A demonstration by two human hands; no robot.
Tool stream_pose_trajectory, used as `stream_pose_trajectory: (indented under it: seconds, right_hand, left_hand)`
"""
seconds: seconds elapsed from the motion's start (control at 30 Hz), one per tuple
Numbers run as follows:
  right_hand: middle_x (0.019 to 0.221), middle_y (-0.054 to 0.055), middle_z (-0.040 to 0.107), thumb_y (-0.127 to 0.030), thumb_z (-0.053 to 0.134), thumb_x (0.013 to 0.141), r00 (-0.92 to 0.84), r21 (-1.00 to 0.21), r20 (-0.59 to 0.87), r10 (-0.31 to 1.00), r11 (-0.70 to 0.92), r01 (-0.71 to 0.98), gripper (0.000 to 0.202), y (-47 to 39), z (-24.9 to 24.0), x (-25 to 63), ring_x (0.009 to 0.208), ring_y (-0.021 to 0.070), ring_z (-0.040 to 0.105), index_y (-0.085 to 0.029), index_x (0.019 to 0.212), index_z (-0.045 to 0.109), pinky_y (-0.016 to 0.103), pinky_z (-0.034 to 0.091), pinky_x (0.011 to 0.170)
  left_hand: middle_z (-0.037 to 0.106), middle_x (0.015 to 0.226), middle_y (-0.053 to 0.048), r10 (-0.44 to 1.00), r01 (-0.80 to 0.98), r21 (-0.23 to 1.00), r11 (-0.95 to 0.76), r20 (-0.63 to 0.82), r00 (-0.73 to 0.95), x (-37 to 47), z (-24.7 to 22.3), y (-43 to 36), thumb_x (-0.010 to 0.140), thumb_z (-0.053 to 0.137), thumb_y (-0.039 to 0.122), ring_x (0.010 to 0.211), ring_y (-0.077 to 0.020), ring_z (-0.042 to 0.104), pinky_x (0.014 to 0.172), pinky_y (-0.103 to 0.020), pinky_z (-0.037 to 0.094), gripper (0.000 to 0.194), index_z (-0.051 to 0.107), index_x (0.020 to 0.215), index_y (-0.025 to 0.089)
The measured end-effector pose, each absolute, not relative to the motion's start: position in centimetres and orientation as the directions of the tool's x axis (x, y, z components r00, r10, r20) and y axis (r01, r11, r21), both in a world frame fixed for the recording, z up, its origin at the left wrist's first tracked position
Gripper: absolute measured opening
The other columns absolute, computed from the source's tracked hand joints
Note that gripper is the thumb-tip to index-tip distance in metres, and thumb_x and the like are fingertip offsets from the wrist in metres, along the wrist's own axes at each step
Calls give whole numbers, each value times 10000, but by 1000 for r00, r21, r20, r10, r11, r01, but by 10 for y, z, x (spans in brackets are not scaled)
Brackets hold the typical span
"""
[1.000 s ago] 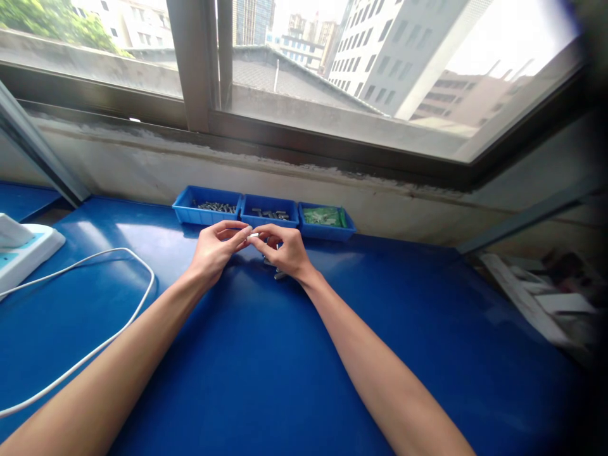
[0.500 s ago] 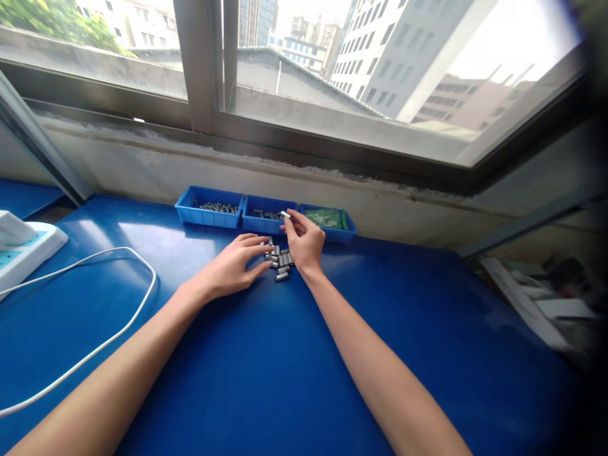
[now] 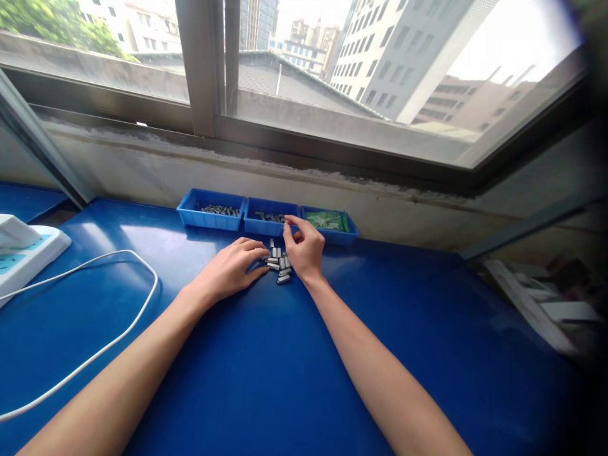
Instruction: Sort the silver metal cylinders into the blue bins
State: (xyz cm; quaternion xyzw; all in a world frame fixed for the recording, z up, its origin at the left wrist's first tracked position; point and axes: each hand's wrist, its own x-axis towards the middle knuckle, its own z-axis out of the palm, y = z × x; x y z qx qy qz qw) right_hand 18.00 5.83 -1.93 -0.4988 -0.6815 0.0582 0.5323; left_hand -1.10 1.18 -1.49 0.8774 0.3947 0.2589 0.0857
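Several short silver-grey metal pieces [image 3: 284, 272], rod-like, lie in a small pile on the blue tabletop [image 3: 266, 354]. My left hand [image 3: 232, 266] rests at the pile's left side, thumb and fingers apart, fingertips touching or very near the pieces. On the other side, my right hand [image 3: 305, 247] hovers at the front of the middle blue bin [image 3: 266, 225]. Its thumb and index fingertip are pinched together, and whatever they hold, if anything, is hidden. More short metal pieces [image 3: 268, 216] lie inside that middle bin.
A left blue bin [image 3: 209, 220] contains many small metal parts. The right blue bin [image 3: 349, 237] contains a green packet [image 3: 327, 220]. A white cable [image 3: 137, 310] loops across the table's left, near a white power strip [image 3: 52, 244]. Behind the bins runs a wall below the window.
A metal piece that showed between my right fingertips no longer shows. The right fingertips are slightly lower, at the middle bin's front. My left fingers have drawn a little closer together.
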Motion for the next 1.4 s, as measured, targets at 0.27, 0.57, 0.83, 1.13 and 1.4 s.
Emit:
stream_pose_trajectory:
  seconds: [0.27,0.57,0.83,1.13,1.4]
  right_hand:
    - [956,35,732,-249,530,929,-159,-503,674,722,606,617,205,45,-19,176,552,120,546,-213,1032,703,278,520,684]
    - [942,31,730,-244,531,921,-187,-504,650,736,602,619,198,46,-18,176,553,125,555,-215,1018,701,276,516,682]
    - [941,30,726,-241,528,920,-180,-510,650,738,600,617,191,45,-17,175,541,121,541,-211,1006,696,272,511,673]
    - [946,34,725,-234,528,925,-197,-492,665,720,621,610,189,44,-17,176,540,115,540,-202,1012,693,264,501,651]
    - [911,29,721,-210,553,912,-210,-474,691,691,653,590,161,45,-18,176,524,110,530,-198,992,692,270,497,634]
  left_hand:
    - [650,1243,-101,794,726,340,-598,373,480,-13,-7,6,929,514,298,1132,-266,594,1026,-423,489,287,712,1117,208]
    - [674,1224,-89,761,690,331,-644,371,532,-16,-14,14,951,505,228,1117,-259,587,982,-411,488,215,687,1063,202]
    - [676,1169,-97,756,674,344,-654,347,556,-9,-14,13,980,500,274,1026,-243,582,897,-375,493,170,643,951,187]
    - [633,1205,-90,769,626,458,-631,477,425,-6,-15,12,986,498,277,1021,-199,633,902,-324,499,184,624,1089,192]
    - [698,847,-21,759,535,593,-602,633,153,-5,-4,11,864,684,268,735,-150,631,723,-262,505,88,682,905,191]
